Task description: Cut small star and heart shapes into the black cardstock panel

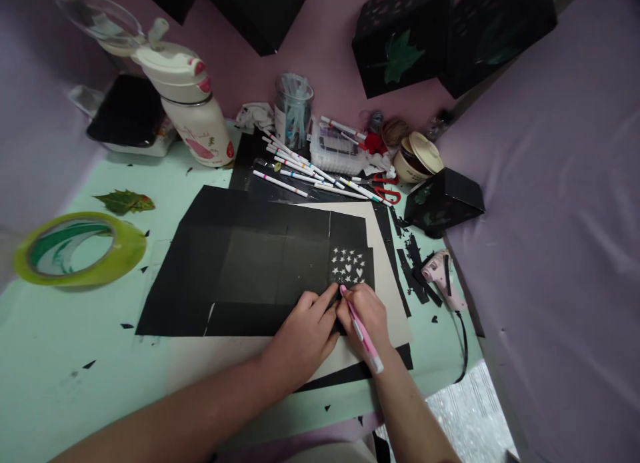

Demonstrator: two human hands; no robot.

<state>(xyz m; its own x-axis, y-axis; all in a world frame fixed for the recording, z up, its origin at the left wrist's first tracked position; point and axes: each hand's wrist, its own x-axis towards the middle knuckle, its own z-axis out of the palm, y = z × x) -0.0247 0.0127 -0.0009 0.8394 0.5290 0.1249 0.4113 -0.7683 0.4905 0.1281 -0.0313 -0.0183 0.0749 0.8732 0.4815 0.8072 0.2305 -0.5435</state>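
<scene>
A large sheet of black card [255,250] with creases and small slits lies in front of me. Near its right end is a patch of cut-out stars and hearts [349,266], pale where the layer beneath shows through. My left hand [307,330] lies on the card just below this patch, its fingers stretched out and pressing down. In my right hand [367,313] is a pink pen-shaped craft knife [365,336], gripped like a pencil and tilted toward the cut-outs. Its tip is too small to make out. Beneath the card lies a pale board [387,283].
At left are a roll of yellow-green tape [129,246], a leaf [125,201] and a drink bottle [200,126]. Several white markers [300,160] and red-handled scissors [387,195] lie behind the card. A glue gun [443,276], black scraps [417,273] and a black box [445,200] stand right.
</scene>
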